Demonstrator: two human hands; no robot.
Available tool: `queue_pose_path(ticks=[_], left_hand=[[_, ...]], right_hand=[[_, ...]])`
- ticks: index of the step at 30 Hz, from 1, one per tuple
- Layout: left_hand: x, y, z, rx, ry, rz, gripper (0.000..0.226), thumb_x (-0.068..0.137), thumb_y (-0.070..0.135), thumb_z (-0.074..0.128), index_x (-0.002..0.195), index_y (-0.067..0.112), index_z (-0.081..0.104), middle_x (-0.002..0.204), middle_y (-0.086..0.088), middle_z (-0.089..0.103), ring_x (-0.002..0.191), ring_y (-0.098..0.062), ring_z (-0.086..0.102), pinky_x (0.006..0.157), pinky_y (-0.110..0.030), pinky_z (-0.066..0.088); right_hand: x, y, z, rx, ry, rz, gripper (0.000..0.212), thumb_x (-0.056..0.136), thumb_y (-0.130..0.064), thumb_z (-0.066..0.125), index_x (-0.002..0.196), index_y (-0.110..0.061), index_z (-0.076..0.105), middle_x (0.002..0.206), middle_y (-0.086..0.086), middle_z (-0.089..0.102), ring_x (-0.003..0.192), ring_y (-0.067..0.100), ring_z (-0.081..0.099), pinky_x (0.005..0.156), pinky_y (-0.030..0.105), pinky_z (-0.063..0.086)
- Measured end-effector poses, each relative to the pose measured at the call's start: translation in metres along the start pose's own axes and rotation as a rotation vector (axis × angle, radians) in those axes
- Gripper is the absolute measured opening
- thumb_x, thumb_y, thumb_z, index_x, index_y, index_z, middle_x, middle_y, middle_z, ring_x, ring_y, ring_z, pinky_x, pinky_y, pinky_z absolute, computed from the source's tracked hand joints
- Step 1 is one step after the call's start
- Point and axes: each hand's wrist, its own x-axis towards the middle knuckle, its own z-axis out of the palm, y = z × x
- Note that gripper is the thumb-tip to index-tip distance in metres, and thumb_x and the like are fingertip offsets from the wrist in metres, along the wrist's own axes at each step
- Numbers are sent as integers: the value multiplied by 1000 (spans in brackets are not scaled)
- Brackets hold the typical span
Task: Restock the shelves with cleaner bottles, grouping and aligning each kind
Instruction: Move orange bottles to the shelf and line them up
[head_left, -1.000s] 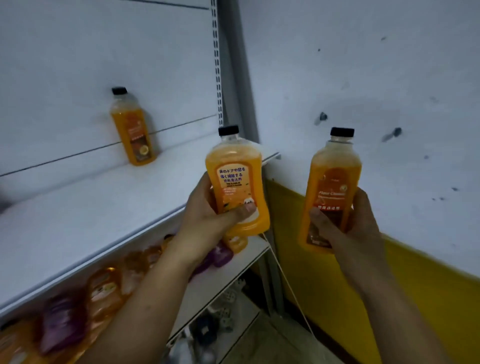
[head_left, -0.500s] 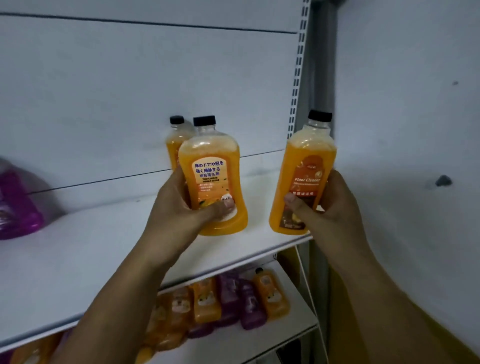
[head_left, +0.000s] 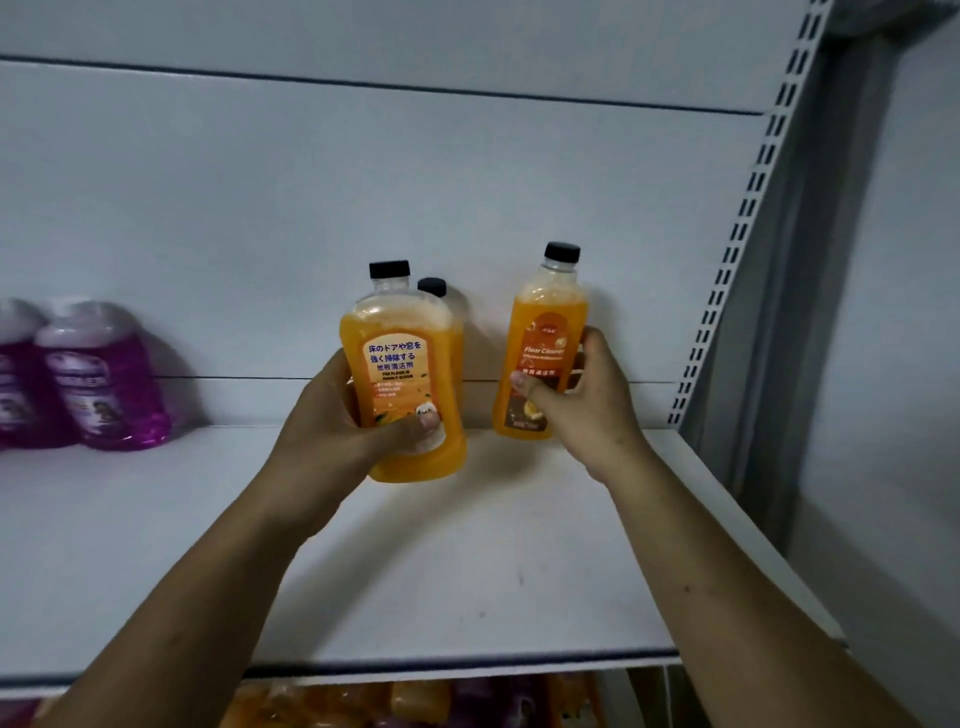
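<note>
My left hand (head_left: 343, 436) grips a wide orange cleaner bottle (head_left: 402, 374) with a black cap, held just above the white shelf (head_left: 467, 561). My right hand (head_left: 587, 405) holds a slimmer orange Floor Cleaner bottle (head_left: 543, 343) upright near the shelf's back wall, its base at or just above the board. Behind the wide bottle stands a third orange bottle (head_left: 439, 291), mostly hidden, with only its black cap and shoulder showing.
Two purple cleaner bottles (head_left: 98, 379) stand at the shelf's back left. A slotted upright (head_left: 748, 208) bounds the shelf on the right, with a white wall beyond. Orange and purple bottles (head_left: 415, 701) fill the shelf below.
Both hands have carried their bottles forward over the shelf toward the back wall. The view has swung left and up, bringing the purple bottles into sight.
</note>
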Motion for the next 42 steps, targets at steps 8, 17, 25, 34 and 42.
queue_pose_path(ticks=[8,17,25,34,42], left_hand=[[3,-15,-9,28,2,-52,74,69,42,94,133,32,60,121,8,76,112,-17,74,87,-33,61],[4,-27,-15,6,29,-95,76,66,45,95,133,32,61,121,7,76,112,-17,74,94,-42,59],[2,-30,-12,41,19,-85,70,70,32,95,132,31,62,119,8,77,109,-16,74,97,-46,60],[-22,-14,-17,107,52,-15,74,68,39,90,135,31,59,122,7,75,111,-18,74,94,-46,61],[-102,9,-47,193,273,-59,63,76,20,87,133,21,61,117,-1,77,107,-21,75,91,-42,64]], right_hand=[[19,21,41,-3,-4,-51,89,72,-30,94,140,-33,37,127,-3,64,110,16,67,87,36,59],[15,28,57,-18,39,-37,97,77,-18,92,151,-29,30,140,4,51,123,19,57,96,37,55],[14,33,50,-36,5,22,100,69,-38,96,147,-32,33,139,-3,56,124,19,60,101,47,56],[-27,-8,-12,-384,-205,3,60,87,-64,71,135,-36,50,129,-10,62,112,14,62,89,38,54],[-95,-38,17,-410,-478,-272,56,90,-70,60,137,-45,46,136,-17,59,119,10,59,87,30,50]])
